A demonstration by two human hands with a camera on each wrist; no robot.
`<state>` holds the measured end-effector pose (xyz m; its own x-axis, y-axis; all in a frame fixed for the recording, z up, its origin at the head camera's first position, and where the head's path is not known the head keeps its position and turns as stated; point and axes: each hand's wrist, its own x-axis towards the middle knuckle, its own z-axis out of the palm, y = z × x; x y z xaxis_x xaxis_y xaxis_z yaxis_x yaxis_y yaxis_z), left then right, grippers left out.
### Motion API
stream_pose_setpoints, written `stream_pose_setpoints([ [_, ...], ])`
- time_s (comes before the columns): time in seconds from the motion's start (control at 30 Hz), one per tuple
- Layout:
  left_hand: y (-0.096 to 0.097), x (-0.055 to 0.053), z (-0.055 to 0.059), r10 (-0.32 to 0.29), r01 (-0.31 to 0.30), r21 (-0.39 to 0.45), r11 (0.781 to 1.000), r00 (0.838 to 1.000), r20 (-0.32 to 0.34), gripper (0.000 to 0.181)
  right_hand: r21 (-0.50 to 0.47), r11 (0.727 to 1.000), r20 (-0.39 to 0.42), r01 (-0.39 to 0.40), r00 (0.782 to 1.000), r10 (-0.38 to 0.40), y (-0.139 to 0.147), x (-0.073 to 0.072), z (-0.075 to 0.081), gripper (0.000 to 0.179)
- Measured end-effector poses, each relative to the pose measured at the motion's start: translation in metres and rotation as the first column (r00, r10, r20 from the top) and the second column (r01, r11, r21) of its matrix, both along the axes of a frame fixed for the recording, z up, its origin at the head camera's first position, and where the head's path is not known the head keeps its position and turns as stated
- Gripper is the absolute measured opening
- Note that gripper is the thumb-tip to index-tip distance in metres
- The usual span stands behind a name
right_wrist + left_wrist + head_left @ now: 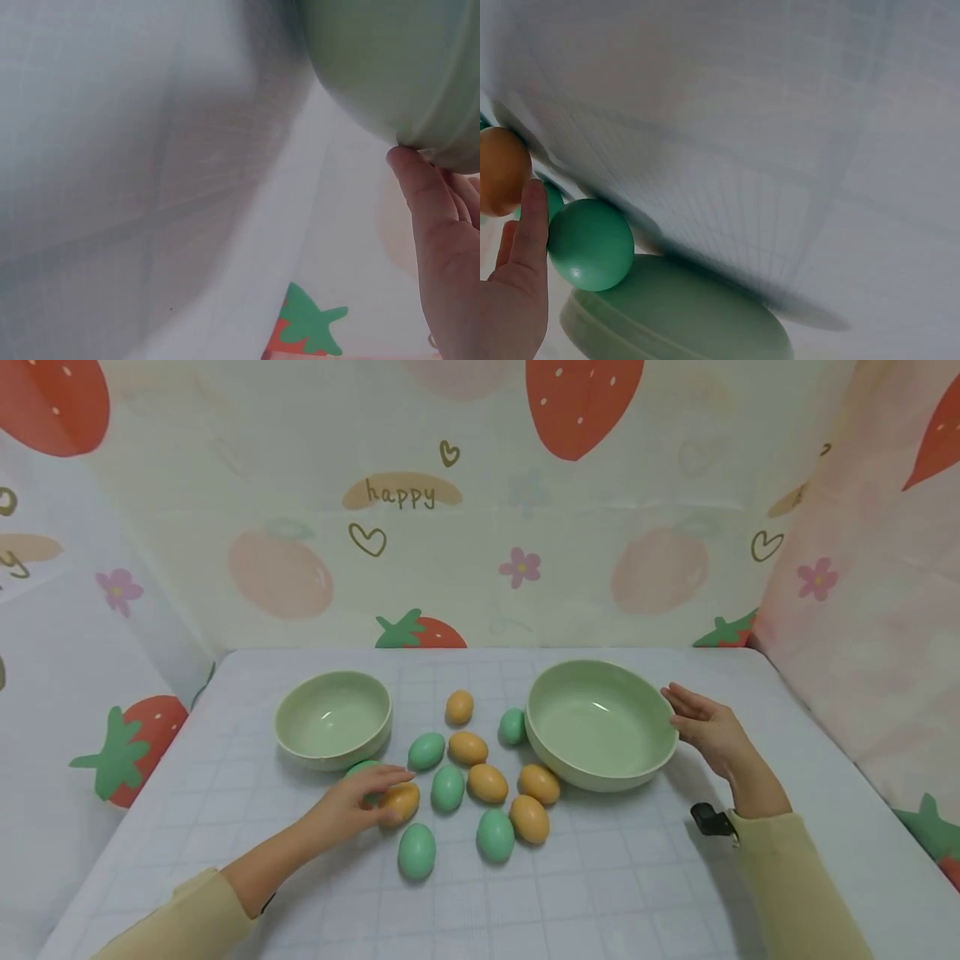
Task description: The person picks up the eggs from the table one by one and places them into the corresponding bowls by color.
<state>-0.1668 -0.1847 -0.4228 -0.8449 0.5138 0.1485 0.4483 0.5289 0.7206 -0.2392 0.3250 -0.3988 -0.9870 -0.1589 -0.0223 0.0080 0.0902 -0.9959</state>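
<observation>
My left hand [363, 795] has its thumb and fingers on either side of an orange egg [401, 804], touching it. In the left wrist view a fingertip meets this orange egg [502, 172], beside a green egg [592, 244]. That green egg [362, 768] lies against the smaller green bowl [333, 718], partly behind the hand. At the right, my right hand [708, 727] touches the outer side of the larger green bowl [600, 727] with its fingers fairly straight. The right wrist view shows the thumb at the rim of the large bowl [397, 67].
Several loose eggs lie between the bowls, including a green egg [496, 836] and an orange egg [529, 819] near the front. Another green egg [513, 727] sits beside the large bowl. A patterned cloth wall [450, 568] rises behind the table [600, 877].
</observation>
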Motion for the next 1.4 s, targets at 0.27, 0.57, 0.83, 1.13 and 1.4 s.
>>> stream_pose_setpoints([
  [0.27, 0.008, -0.003, -0.005, -0.024, 0.027, -0.132, 0.991, 0.999, 0.02, 0.044, -0.063, 0.998, 0.007, -0.012, 1.0, 0.012, 0.0, 0.0, 0.001, 0.07],
  [0.57, 0.012, -0.002, -0.007, 0.012, -0.008, -0.11, 0.994, 0.999, 0.038, 0.047, -0.071, 0.997, 0.03, -0.013, 0.999, 0.015, 0.001, 0.0, 0.0, 0.072],
  [0.83, 0.017, -0.005, 0.002, 0.021, -0.025, -0.105, 0.994, 0.999, -0.041, 0.048, -0.043, 0.999, 0.018, -0.03, 0.999, 0.031, 0.002, -0.001, 0.0, 0.07],
  [1.13, 0.029, -0.011, 0.015, 0.0, 0.0, -0.004, 1.0, 0.999, -0.037, 0.049, -0.015, 1.0, 0.046, -0.013, 0.999, 0.014, -0.001, 0.0, 0.003, 0.069],
  [1.4, 0.041, -0.014, 0.025, -0.003, 0.004, 0.079, 0.997, 1.0, -0.008, 0.051, -0.008, 1.0, 0.059, 0.002, 0.998, -0.001, -0.001, 0.0, 0.004, 0.069],
])
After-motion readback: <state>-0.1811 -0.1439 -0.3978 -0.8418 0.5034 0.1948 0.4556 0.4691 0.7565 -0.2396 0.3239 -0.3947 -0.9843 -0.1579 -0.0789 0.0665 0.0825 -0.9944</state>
